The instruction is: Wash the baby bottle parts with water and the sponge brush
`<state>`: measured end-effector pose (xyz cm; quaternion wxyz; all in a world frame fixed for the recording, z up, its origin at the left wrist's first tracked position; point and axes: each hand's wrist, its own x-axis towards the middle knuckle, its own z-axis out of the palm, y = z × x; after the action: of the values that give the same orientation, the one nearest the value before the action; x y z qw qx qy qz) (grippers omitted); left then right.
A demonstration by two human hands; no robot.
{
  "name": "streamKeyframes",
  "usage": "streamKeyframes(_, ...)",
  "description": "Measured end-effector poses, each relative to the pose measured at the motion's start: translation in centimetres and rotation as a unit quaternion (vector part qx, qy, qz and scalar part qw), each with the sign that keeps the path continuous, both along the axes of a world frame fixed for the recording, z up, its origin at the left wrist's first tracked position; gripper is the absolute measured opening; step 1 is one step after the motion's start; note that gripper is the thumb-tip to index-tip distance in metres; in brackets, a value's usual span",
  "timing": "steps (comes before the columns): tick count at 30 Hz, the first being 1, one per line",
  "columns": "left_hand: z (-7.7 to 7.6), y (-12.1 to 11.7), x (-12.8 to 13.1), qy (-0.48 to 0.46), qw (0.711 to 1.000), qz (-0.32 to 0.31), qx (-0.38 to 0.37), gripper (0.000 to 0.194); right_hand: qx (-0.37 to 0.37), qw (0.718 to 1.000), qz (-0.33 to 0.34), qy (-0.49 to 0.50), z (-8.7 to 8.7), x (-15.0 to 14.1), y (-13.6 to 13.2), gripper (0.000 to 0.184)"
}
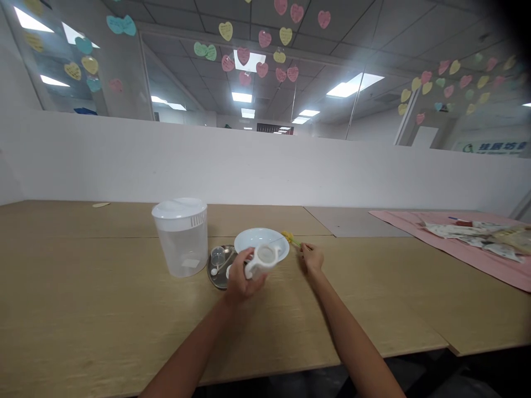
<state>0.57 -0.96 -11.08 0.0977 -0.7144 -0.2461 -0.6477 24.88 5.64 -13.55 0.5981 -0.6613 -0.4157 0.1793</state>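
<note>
My left hand [238, 280] is closed round a small white bottle-like cup with handles [263, 260], held tilted just in front of a pale blue bowl [254, 239]. My right hand [312, 257] rests on the wooden table [103, 309] to the right of the bowl, its fingers pinched on the end of a thin brush with a yellow tip [290, 238] that reaches toward the bowl's rim. A round metal tray [218, 272] with small clear parts lies left of the bowl. A translucent plastic jug with a white lid [181, 236] stands further left.
A white partition wall [265, 166] runs behind the table. A pink cloth [464, 243] with papers and packets lies at the right. A grey mat [357, 221] sits behind the bowl area. The table's front edge is near my forearms.
</note>
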Motion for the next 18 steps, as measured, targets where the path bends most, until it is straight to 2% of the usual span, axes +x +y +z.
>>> streamKeyframes(3,-0.5,-1.1,1.3,0.124,0.99,-0.072,-0.01,0.056,-0.076,0.989,-0.04,-0.122,0.2,-0.1,-0.2,0.015)
streamKeyframes(6,-0.7,-1.8,2.3,0.182,0.974,-0.11,-0.074,0.06,-0.13,0.965,-0.045,-0.222,0.4,-0.5,-0.4,0.016)
streamKeyframes(10,-0.8,-1.7,2.2,0.2,0.96,-0.136,-0.144,0.066,-0.174,0.932,-0.044,-0.314,0.5,-1.0,-0.3,0.02)
streamKeyframes(15,-0.7,-1.3,1.6,0.205,0.955,-0.145,-0.16,0.065,-0.198,0.906,-0.041,-0.373,0.5,-1.4,-0.4,0.023)
streamKeyframes(18,-0.4,-1.3,1.3,0.222,0.95,-0.13,-0.175,0.06,-0.197,0.898,-0.043,-0.392,0.7,-1.6,-0.6,0.024)
